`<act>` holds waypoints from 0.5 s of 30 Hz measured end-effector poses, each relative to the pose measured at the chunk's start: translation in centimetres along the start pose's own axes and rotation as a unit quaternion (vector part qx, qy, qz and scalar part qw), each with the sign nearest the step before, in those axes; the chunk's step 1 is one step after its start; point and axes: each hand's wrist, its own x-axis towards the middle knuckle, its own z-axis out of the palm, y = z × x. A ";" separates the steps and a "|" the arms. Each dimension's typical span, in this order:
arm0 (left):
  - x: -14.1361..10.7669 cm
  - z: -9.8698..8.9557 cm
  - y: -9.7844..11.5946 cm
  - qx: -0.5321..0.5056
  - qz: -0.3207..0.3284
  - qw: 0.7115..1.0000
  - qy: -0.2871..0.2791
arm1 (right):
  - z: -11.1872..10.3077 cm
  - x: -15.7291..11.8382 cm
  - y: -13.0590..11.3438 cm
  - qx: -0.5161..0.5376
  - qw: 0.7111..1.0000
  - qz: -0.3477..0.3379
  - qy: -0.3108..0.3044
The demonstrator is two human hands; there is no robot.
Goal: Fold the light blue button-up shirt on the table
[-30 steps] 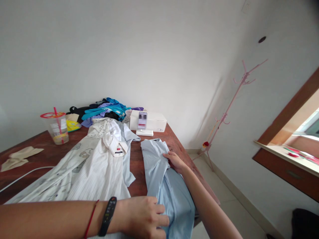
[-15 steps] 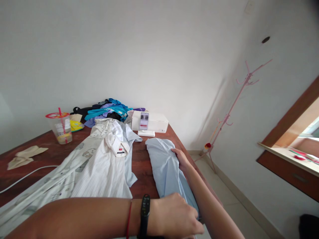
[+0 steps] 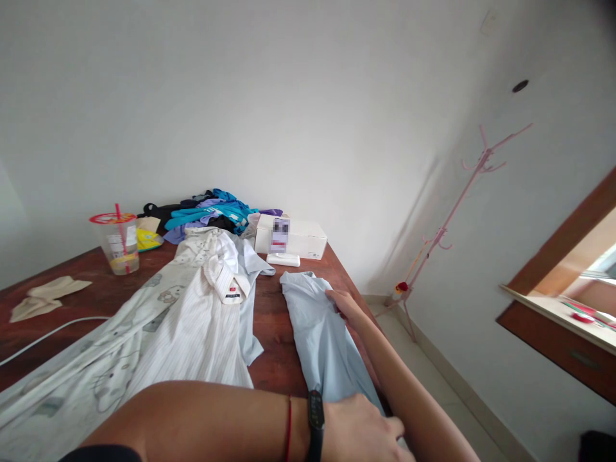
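Note:
A folded light-blue garment [image 3: 312,327] lies lengthwise along the right side of the table. At its far right edge, my right hand [image 3: 345,304] is closed on the cloth, the fingers bent over the edge. My left hand [image 3: 360,427], with a black fitness band [image 3: 316,423] and a red cord [image 3: 289,427] on the wrist, reaches across to the garment's near end. Its fingers are curled at the cloth there, and the fingertips are hidden. Left of the garment lies a white striped collared shirt [image 3: 197,340], spread over other pale clothes.
A plastic cup [image 3: 122,247] with a straw stands at the left, near a beige cloth [image 3: 48,298] and a white cable [image 3: 58,337]. Behind are a clothes pile [image 3: 212,215], a white box [image 3: 308,239] and an upright phone [image 3: 280,236]. A pink coat rack [image 3: 452,205] stands beyond the table.
My left hand has moved right and slightly down at the garment's near end. My right hand has shifted a little left, still at the far edge. The view has tilted slightly.

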 end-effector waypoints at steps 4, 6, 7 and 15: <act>-2.8 -3.1 -3.8 -0.073 -0.083 0.992 0.061 | 0.1 1.4 -0.3 -0.025 0.999 -0.032 0.018; -4.8 -4.6 -7.1 -0.096 -0.182 0.972 0.111 | 0.2 2.2 -0.3 -0.028 0.998 -0.050 0.030; -5.9 -5.0 -9.1 -0.101 -0.236 0.957 0.137 | 0.3 2.6 -0.3 -0.029 0.997 -0.059 0.035; -12.0 -2.8 -23.5 -0.134 -0.479 0.829 0.257 | 1.3 3.2 1.1 -0.078 0.985 -0.117 0.094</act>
